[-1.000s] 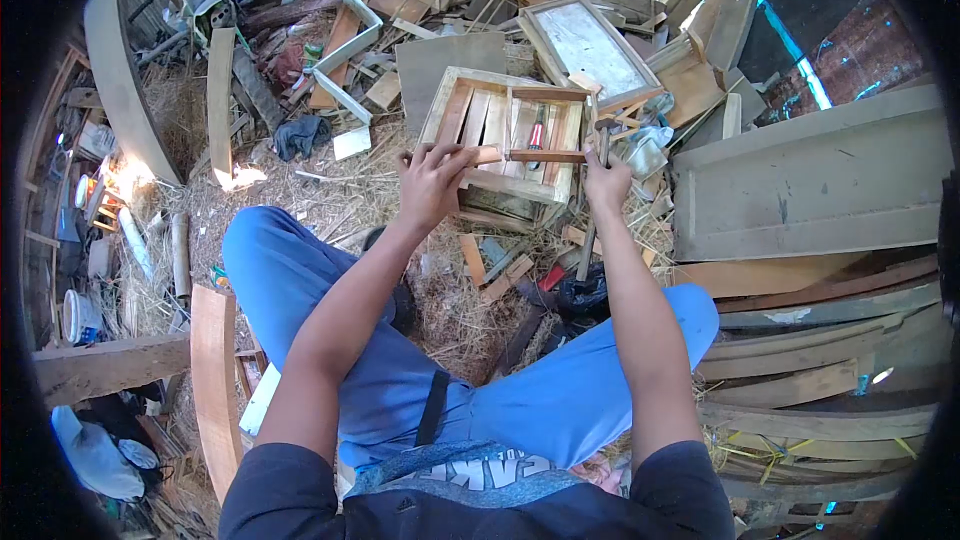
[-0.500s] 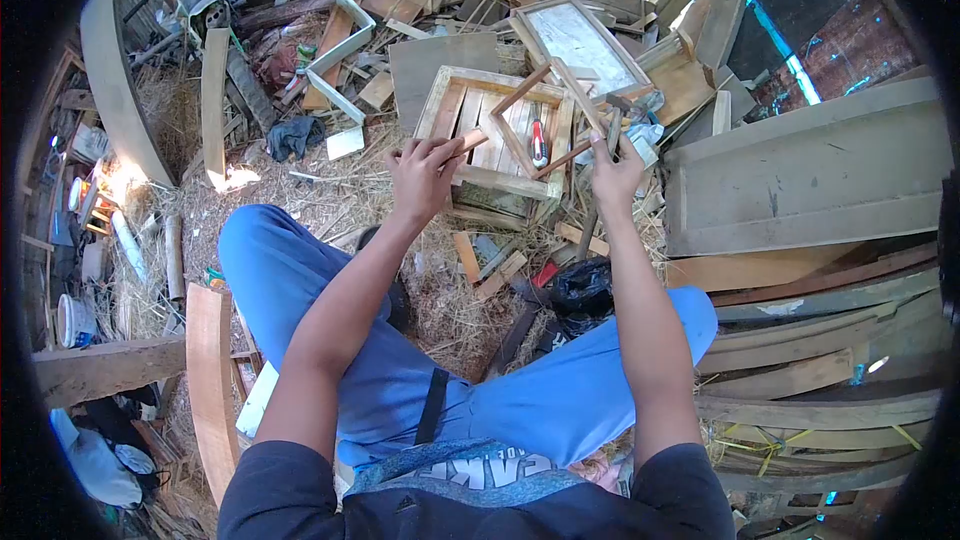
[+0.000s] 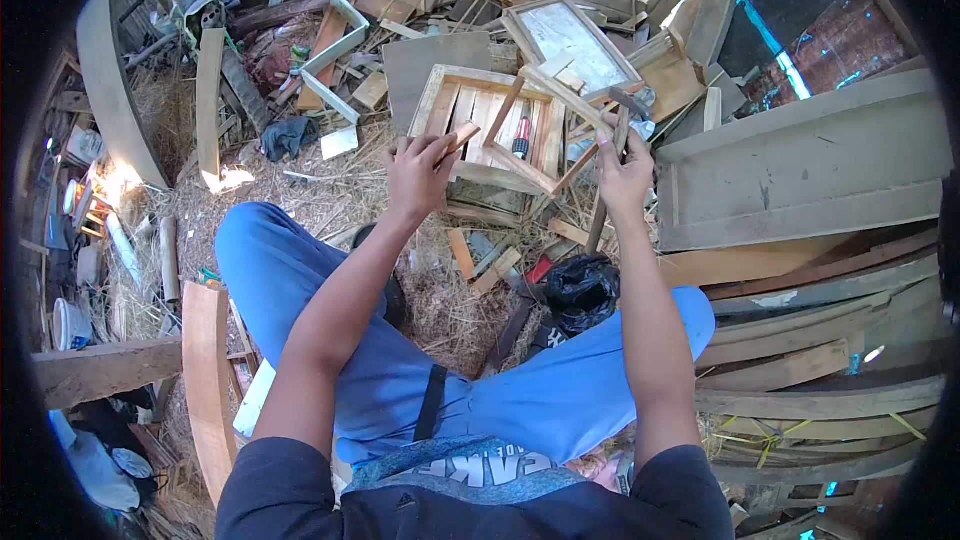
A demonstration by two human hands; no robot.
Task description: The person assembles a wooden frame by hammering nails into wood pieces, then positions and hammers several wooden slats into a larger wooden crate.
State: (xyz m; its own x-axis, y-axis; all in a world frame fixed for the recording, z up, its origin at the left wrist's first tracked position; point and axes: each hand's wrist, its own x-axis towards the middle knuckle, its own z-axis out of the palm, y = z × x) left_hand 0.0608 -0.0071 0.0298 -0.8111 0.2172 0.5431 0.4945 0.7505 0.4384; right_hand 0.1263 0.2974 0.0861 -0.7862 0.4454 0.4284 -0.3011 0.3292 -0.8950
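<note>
Several long boards (image 3: 790,368) lie stacked on the right, next to a broad grey panel (image 3: 810,175). Scrap wood (image 3: 400,2) litters the far ground, where a white-faced framed panel (image 3: 578,38) rests tilted. Nearer, a slatted wooden tray (image 3: 427,100) sits before the person, with a black bag (image 3: 582,292) closer to the legs. A hollow wooden frame (image 3: 565,95) slants across the tray's right part, partly blocking the view of it. Through its opening shows a red-and-black screwdriver (image 3: 521,135) on the slats. Both forearms reach forward, well apart. The right hand (image 3: 627,175) is raised at the frame's right corner, fingers closed round that corner and a hammer (image 3: 597,225), though how they share the two is hard to tell. Over the tray's near left corner, the left hand (image 3: 417,168) pinches a short wood piece (image 3: 466,133) between thumb and fingers.
</note>
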